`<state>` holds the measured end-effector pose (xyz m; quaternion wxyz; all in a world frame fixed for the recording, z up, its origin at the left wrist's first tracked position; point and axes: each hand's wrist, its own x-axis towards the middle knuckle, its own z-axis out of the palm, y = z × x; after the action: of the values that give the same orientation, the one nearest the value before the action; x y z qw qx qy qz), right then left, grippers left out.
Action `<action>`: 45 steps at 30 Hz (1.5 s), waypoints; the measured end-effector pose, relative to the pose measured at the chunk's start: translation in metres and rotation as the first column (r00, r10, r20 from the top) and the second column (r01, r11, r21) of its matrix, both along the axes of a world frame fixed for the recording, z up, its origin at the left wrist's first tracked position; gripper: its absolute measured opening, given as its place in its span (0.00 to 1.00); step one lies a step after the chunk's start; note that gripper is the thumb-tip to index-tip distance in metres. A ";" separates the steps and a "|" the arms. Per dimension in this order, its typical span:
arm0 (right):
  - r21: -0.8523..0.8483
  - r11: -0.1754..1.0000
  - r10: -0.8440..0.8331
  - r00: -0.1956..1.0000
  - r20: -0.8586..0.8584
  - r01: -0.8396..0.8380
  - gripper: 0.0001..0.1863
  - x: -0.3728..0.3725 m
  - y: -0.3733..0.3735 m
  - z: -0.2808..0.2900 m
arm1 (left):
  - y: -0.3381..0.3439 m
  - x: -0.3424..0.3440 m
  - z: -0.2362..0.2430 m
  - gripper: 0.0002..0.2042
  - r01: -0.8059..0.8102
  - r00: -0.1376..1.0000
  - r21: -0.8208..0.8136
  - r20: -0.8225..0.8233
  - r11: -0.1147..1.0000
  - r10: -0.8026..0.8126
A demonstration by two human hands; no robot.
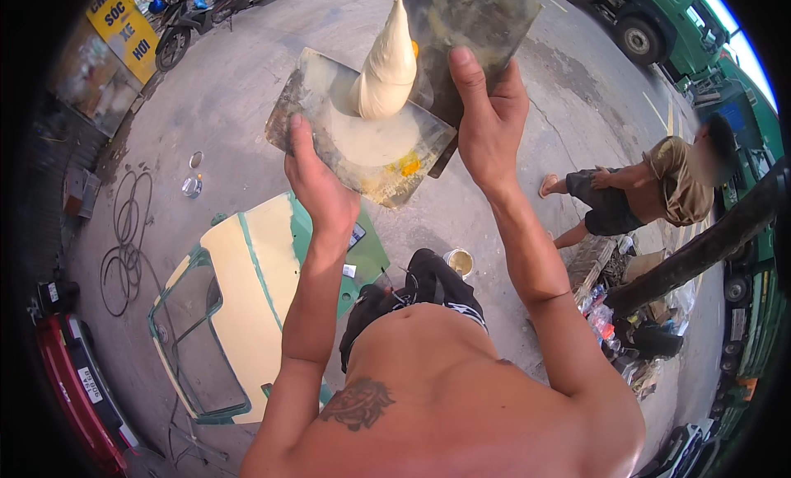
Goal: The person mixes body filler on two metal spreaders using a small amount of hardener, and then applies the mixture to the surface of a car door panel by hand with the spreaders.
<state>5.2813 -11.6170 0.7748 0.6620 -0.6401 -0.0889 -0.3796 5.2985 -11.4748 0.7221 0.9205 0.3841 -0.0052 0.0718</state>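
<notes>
My left hand grips the near edge of a flat, smeared plate, thumb on top. On this plate stands a tall, pointed mound of cream putty, with an orange smear near the plate's corner. My right hand is closed on a second dark, flat plate, its thumb pressed on the face. This plate stands tilted just behind and right of the mound; whether it touches the putty I cannot tell. Below my left forearm lies a vehicle door with a window frame, coated cream over green.
An open can stands by my legs. A coiled hose and small tins lie at left. A person walks at right, near a leaning post and rubbish. Green trucks, a motorbike and a red car surround the area.
</notes>
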 end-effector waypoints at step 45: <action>-0.796 0.356 -0.896 0.421 -0.142 0.489 0.11 -0.428 -0.061 0.066 | -0.156 -0.213 0.034 0.29 0.973 0.175 -0.163 0.059 0.163 -0.983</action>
<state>4.8537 -11.6784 0.8406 0.1433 -0.8726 0.2838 -0.3707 5.0853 -11.6305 0.7556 0.7791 0.2163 -0.2167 -0.5470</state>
